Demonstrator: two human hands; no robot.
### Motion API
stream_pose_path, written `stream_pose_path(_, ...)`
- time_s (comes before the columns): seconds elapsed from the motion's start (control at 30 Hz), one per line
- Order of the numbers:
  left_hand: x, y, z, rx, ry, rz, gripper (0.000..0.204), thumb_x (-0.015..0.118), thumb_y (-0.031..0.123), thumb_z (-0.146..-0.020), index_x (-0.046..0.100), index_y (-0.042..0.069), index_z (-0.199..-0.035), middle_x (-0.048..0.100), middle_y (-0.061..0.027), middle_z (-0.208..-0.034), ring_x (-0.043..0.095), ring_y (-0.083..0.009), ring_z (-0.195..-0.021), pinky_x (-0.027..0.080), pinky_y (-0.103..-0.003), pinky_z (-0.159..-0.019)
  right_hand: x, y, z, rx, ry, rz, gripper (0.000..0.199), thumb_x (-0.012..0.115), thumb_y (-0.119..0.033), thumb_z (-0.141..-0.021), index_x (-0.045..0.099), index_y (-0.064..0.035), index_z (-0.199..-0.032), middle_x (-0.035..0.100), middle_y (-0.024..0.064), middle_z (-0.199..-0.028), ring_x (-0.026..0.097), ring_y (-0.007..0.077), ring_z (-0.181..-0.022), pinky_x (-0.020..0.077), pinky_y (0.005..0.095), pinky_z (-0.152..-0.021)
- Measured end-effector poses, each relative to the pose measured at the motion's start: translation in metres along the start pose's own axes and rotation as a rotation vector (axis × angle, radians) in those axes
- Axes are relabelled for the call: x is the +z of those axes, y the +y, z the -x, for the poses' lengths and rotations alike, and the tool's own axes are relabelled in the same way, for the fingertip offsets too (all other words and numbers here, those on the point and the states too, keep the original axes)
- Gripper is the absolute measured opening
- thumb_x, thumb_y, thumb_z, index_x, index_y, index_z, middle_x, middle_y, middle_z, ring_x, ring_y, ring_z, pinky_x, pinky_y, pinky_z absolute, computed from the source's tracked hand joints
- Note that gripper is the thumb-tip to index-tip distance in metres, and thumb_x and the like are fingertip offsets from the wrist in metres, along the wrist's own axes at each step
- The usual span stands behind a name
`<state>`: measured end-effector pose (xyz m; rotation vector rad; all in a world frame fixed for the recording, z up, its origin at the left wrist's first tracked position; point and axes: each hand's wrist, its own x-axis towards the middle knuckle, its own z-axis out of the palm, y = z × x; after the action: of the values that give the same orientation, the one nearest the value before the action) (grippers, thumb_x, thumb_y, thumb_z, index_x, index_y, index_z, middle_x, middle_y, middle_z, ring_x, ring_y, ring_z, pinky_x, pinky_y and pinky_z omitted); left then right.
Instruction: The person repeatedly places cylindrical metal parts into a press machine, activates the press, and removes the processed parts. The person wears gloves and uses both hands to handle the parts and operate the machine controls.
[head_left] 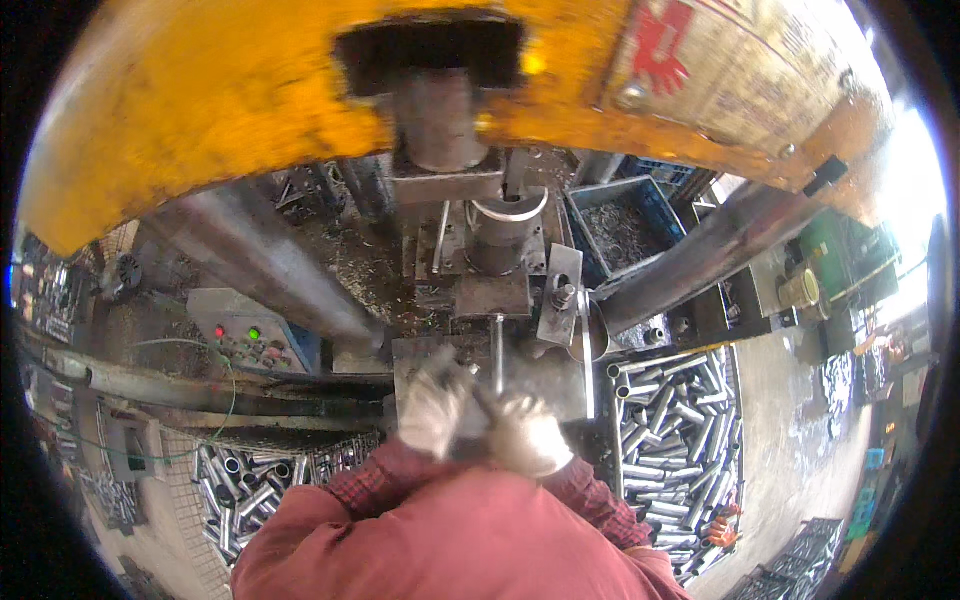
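Observation:
Both my hands wear whitish work gloves, low over the metal table [560,380] in front of the press. My left hand [432,412] is smeared by motion, so its finger positions do not show. Beside it, my right hand [530,435] has its fingers curled at a dark, narrow rod-like piece [483,398]; its exact kind is blurred. Just beyond the hands, a shiny metal rod [499,350] extends toward me from the steel block [493,297] of the press fixture. A round metal die [497,240] stands behind that block, under the press ram [437,125].
A yellow press frame [250,110] spans overhead, with thick columns [270,260] at both sides. Cut metal tubes [675,440] fill a bin at right; more tubes [240,495] lie in a wire basket at left. A control box [245,330] and a blue scrap bin [625,225] flank the press.

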<state>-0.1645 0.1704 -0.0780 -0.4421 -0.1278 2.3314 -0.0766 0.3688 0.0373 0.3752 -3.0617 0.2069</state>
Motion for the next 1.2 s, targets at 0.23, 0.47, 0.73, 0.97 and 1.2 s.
stream_pose_path(0.23, 0.015, -0.078, 0.027, 0.828, 0.216, -2.168, 0.056, 0.061, 0.02, -0.105, 0.053, 0.011, -0.16, 0.073, -0.0224, -0.126, 0.064, -0.0215, -0.072, 0.058, -0.038, -0.072, -0.028, -0.01, 0.006, -0.038, -0.158, 0.05, 0.02, 0.066, -0.022, -0.097, 0.072, -0.0047, -0.106, 0.073, 0.0129, -0.084, 0.076, 0.0322, -0.075, 0.0611, 0.0449, -0.062)
stream_pose_path(0.47, 0.02, -0.109, 0.013, 0.812, 0.65, -1.581, 0.059, 0.07, 0.044, -0.096, 0.065, 0.01, -0.144, 0.078, -0.0209, -0.118, 0.071, -0.0287, -0.083, 0.06, -0.041, -0.078, -0.009, -0.006, 0.01, -0.017, -0.045, 0.156, 0.056, 0.064, -0.024, -0.1, 0.058, -0.0169, -0.155, 0.074, 0.0126, -0.089, 0.075, 0.0311, -0.074, 0.0596, 0.0456, -0.059)
stream_pose_path(0.73, 0.009, -0.109, -0.006, 0.802, 0.887, -1.197, 0.076, 0.079, 0.073, -0.087, 0.079, 0.009, -0.126, 0.082, -0.0171, -0.111, 0.078, -0.037, -0.103, 0.061, -0.045, -0.088, 0.011, 0.014, -0.003, -0.025, -0.258, -0.204, 0.066, 0.067, -0.018, -0.095, 0.052, -0.0109, -0.159, 0.072, 0.0168, -0.08, 0.072, 0.0351, -0.064, 0.0564, 0.0494, -0.052)
stream_pose_path(0.97, 0.044, -0.116, 0.01, 0.874, 0.608, -1.268, 0.032, 0.07, 0.029, -0.11, 0.08, 0.005, -0.128, 0.077, -0.0001, -0.103, 0.065, -0.0095, -0.089, 0.054, -0.028, -0.078, -0.024, 0.002, 0.001, -0.046, -0.072, -0.106, 0.053, 0.063, -0.014, -0.096, 0.059, -0.0063, -0.148, 0.074, 0.0166, -0.083, 0.074, 0.0348, -0.071, 0.0588, 0.0487, -0.059)
stream_pose_path(1.2, 0.065, -0.106, 0.039, 0.816, 0.471, -2.23, 0.039, 0.053, 0.044, -0.115, 0.072, 0.01, -0.116, 0.075, -0.0238, -0.101, 0.071, -0.0456, -0.094, 0.057, -0.05, -0.076, -0.018, -0.001, 0.013, 0.029, -0.041, -0.154, 0.018, 0.061, -0.019, -0.1, 0.074, -0.0072, -0.101, 0.078, 0.0184, -0.085, 0.078, 0.037, -0.078, 0.0621, 0.05, -0.066)
